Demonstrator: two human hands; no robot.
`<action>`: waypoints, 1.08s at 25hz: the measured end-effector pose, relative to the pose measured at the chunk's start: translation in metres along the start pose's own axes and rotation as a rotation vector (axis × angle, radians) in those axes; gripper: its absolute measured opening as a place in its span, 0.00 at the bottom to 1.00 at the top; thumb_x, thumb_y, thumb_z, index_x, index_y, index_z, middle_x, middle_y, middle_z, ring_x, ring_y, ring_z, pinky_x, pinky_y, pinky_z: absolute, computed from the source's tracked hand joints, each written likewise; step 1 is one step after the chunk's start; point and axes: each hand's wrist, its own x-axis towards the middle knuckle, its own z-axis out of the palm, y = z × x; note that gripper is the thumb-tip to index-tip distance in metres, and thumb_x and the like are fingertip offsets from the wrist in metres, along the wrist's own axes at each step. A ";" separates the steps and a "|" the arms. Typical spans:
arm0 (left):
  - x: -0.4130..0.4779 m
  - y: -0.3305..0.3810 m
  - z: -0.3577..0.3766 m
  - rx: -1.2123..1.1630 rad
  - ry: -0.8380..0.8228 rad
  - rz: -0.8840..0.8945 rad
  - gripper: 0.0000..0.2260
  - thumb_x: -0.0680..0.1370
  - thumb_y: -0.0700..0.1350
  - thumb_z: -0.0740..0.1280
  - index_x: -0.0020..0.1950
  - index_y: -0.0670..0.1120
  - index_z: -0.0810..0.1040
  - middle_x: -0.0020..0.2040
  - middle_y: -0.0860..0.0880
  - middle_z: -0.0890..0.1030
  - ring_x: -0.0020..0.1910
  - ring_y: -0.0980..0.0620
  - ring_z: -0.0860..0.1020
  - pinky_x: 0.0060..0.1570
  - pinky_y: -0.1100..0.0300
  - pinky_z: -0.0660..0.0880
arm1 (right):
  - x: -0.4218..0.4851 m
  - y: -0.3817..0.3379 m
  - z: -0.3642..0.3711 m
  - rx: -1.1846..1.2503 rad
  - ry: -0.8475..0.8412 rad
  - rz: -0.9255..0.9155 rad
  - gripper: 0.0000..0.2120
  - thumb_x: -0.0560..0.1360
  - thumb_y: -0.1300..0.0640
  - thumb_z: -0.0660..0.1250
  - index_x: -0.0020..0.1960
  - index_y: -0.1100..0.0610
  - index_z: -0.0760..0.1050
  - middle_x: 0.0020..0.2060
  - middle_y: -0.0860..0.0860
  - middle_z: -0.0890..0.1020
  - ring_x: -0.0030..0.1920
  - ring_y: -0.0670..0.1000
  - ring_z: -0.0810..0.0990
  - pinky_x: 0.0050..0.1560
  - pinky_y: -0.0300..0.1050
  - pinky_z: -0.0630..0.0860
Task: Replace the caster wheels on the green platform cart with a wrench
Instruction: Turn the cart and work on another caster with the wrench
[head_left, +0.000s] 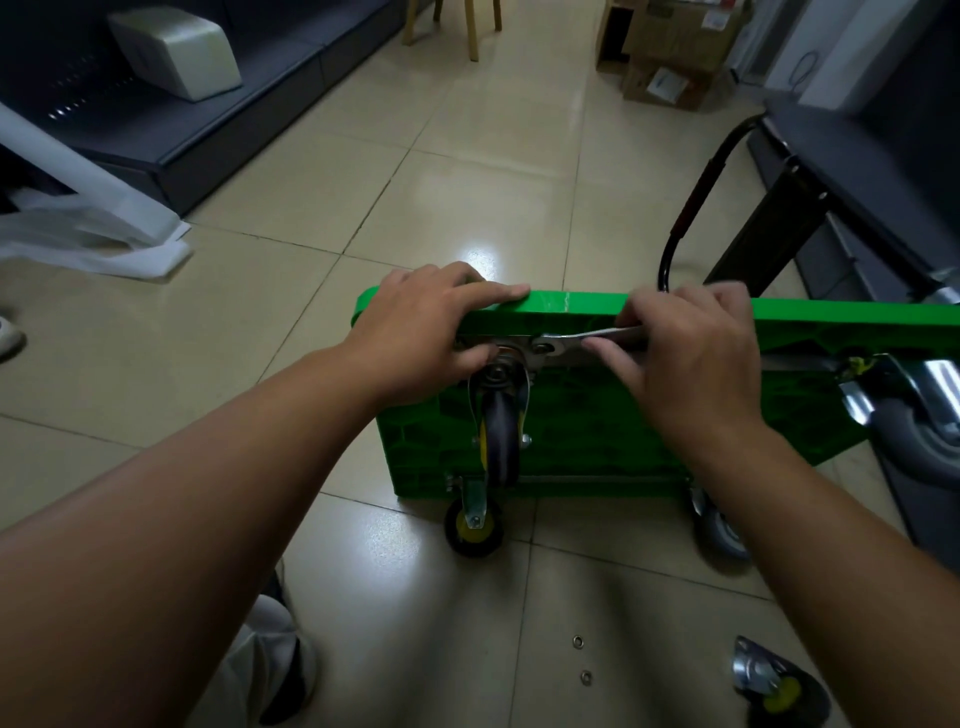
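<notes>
Head camera, looking down past two bare forearms. A green cart (597, 426) stands tipped on its long edge on a tiled floor (467, 156), its ribbed underside facing the person.

The left hand (421, 332) clasps the cart's top edge, with the fingers laid over the rim and the thumb pressed on the near face. Directly under that hand a caster (500, 431) hangs from its metal plate.

The right hand (691, 358) is closed around the handle of a silver wrench (566, 343). The wrench runs from that hand toward the left hand, and its head sits at the caster's plate, just beside the left thumb.

Below the held caster, a smaller yellow-hubbed wheel (474, 525) touches the floor. To the right of the wrench hand are grey wheels (919, 436). Beyond that hand rises a black handle (696, 208).

Near the right forearm a loose caster (779, 686) and two small metal rings (577, 641) lie on the floor.
</notes>
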 end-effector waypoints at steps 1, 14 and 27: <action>0.000 0.000 0.000 -0.002 -0.003 0.001 0.28 0.77 0.58 0.69 0.76 0.67 0.64 0.66 0.55 0.75 0.61 0.50 0.73 0.56 0.55 0.62 | 0.007 -0.003 -0.006 -0.039 0.013 -0.090 0.17 0.68 0.47 0.78 0.40 0.58 0.76 0.33 0.56 0.78 0.37 0.56 0.74 0.46 0.50 0.63; 0.000 0.001 0.001 0.008 0.007 -0.009 0.29 0.77 0.57 0.70 0.76 0.66 0.65 0.65 0.55 0.75 0.60 0.51 0.73 0.56 0.55 0.62 | -0.066 -0.039 0.039 1.428 0.013 1.287 0.14 0.65 0.47 0.75 0.43 0.54 0.76 0.36 0.49 0.84 0.36 0.43 0.80 0.46 0.44 0.73; 0.000 0.001 0.006 0.044 0.066 -0.007 0.31 0.74 0.55 0.73 0.75 0.65 0.67 0.63 0.54 0.77 0.60 0.49 0.74 0.55 0.55 0.64 | -0.076 -0.064 0.103 1.389 -0.009 1.230 0.09 0.72 0.54 0.76 0.44 0.57 0.77 0.37 0.51 0.85 0.41 0.45 0.84 0.46 0.37 0.77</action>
